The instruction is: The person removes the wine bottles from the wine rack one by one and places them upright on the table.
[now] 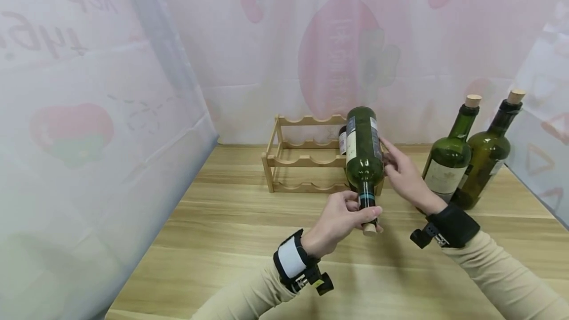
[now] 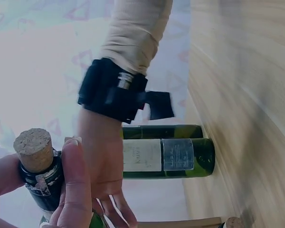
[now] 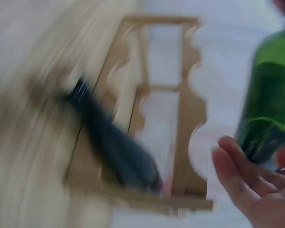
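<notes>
A green wine bottle (image 1: 364, 147) with a cork is tilted, its neck toward me and its base over the right end of a wooden wine rack (image 1: 306, 162). My left hand (image 1: 340, 219) grips its neck, thumb over the dark collar just above the cork (image 2: 33, 149). Beside the bottle's body is my right hand (image 1: 406, 179), its fingers (image 3: 242, 180) loosely extended at the glass. A second, dark bottle (image 3: 118, 147) lies in the rack's lower tier, mostly hidden by the held bottle in the head view and blurred in the right wrist view.
Two corked green bottles, one with a cream label (image 1: 446, 177) and one just behind it (image 1: 486, 154), stand upright to the right, close to my right wrist. Printed curtains (image 1: 249, 63) enclose the wooden table (image 1: 213, 241) at the back and sides.
</notes>
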Available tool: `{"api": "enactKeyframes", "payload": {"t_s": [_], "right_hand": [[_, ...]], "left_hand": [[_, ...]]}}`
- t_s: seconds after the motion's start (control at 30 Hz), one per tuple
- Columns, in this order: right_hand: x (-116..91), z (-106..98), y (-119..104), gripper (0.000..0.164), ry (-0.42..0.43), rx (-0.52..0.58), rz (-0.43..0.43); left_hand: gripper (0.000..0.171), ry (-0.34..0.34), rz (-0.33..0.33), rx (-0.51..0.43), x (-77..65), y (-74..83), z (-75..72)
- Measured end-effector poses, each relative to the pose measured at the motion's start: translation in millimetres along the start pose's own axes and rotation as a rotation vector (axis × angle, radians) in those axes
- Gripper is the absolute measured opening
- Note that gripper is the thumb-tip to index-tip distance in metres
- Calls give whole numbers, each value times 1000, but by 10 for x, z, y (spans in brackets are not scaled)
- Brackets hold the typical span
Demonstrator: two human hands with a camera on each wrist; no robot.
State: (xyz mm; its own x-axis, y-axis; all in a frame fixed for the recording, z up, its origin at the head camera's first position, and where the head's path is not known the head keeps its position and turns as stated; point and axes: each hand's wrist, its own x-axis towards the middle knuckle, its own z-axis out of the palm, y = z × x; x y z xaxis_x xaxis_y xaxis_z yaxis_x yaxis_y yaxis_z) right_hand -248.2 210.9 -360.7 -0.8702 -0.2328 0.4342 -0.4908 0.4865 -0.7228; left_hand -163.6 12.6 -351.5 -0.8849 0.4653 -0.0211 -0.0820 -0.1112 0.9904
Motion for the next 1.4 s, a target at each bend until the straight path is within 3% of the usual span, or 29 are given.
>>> {"api": "enactKeyframes", "payload": {"t_s": [0.13,0.3,0.57,0.8,0.97,1.13,1.27,1.4], "right_hand": [[1,64,126,92,155,-358,-284],[32,98,187,108,215,-463,-389],[49,46,275,98,293,-548,-602],[77,-17,276,73,336,-542,-754],[97,-24,273,58,353,-553,-813],[106,-41,294,50,377,-594,-840],[111,-54,306,56,370,-598,-839],[109,-51,307,63,358,-589,-837]], "left_hand": [[32,0,4,-16,-30,17,14],[30,-25,-12,-21,-71,29,31],[26,-81,-16,2,-98,38,36],[24,-108,18,45,-115,10,34],[40,-122,86,138,-126,-33,-7],[46,-77,196,300,-148,-95,-120],[40,-92,418,507,-131,-147,-243],[55,-78,666,735,-87,-179,-268]]}}
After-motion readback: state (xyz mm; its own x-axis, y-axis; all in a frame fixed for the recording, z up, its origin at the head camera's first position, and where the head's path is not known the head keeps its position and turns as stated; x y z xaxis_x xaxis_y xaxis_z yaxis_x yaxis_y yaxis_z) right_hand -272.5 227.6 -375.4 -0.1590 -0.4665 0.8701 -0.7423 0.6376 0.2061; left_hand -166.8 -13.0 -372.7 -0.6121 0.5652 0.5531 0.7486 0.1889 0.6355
